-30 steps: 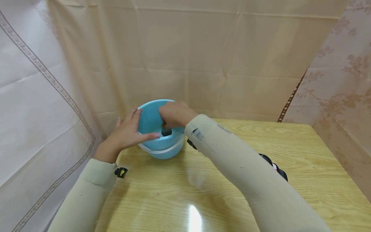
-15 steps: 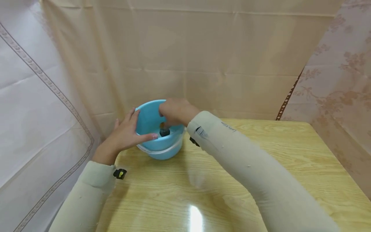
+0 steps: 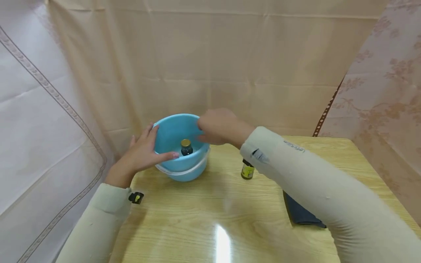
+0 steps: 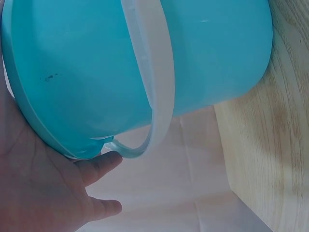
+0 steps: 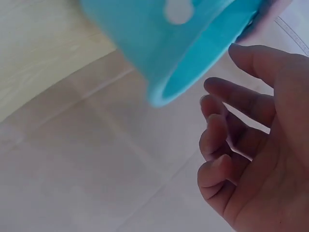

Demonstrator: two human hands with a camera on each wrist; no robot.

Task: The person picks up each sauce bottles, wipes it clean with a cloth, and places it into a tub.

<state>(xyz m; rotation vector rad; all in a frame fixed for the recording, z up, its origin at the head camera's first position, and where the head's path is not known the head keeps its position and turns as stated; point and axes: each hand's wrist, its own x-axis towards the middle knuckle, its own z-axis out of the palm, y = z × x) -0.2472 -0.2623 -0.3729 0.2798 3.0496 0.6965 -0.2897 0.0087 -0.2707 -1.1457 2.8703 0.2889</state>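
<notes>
A light blue bucket (image 3: pixel 181 166) with a white handle (image 4: pixel 161 72) stands on the wooden table. My left hand (image 3: pixel 144 151) rests against its rim with fingers spread and mostly straight, the thumb lying across the near side. Inside the bucket sits a small dark jar with a gold lid (image 3: pixel 185 143). My right hand (image 3: pixel 218 126) is over the bucket's right rim. In the right wrist view, that hand (image 5: pixel 251 130) is loosely curled with nothing between its fingers, and its thumb and index finger are apart, near the bucket's mouth (image 5: pixel 203 60).
On the table, a small bottle or jar with a yellow-green label (image 3: pixel 247 171) stands right of the bucket, partly behind the right wrist. A folded dark cloth-like item (image 3: pixel 302 212) lies partly under the right forearm. A beige curtain (image 3: pixel 230 54) hangs behind the table.
My right hand has let go of the gold-lidded jar inside the bucket and moved up and right. The labelled bottle and the dark item have come into view. My left hand stays on the rim.
</notes>
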